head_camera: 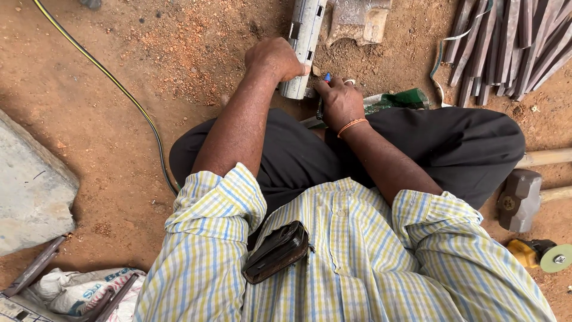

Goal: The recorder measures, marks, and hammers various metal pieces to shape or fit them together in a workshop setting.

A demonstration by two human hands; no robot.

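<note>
- Left hand (pixel 275 58): closed in a fist round the near end of a pale metal bar (pixel 304 45), gripping it from the bar's left side.
- Right hand (pixel 339 101): fingers curled shut on a small blue-tipped marker (pixel 327 77), its tip just beside the bar's near end; an orange band sits on the wrist.
- Pale metal bar: lies on the red dirt ground (pixel 179 53) directly ahead of both hands, long axis running away from the person toward the top of the view. Both hands meet at its near end; the left alone holds it.
- Beyond the bar: a grey block (pixel 357 21), partly cut off by the frame.
- Right side: a stack of steel strips (pixel 506 42), a sledgehammer (pixel 519 200) and an angle grinder (pixel 542 255).
- Left side: a yellow-black cable (pixel 119 86) and a stone slab (pixel 30 185).
</note>
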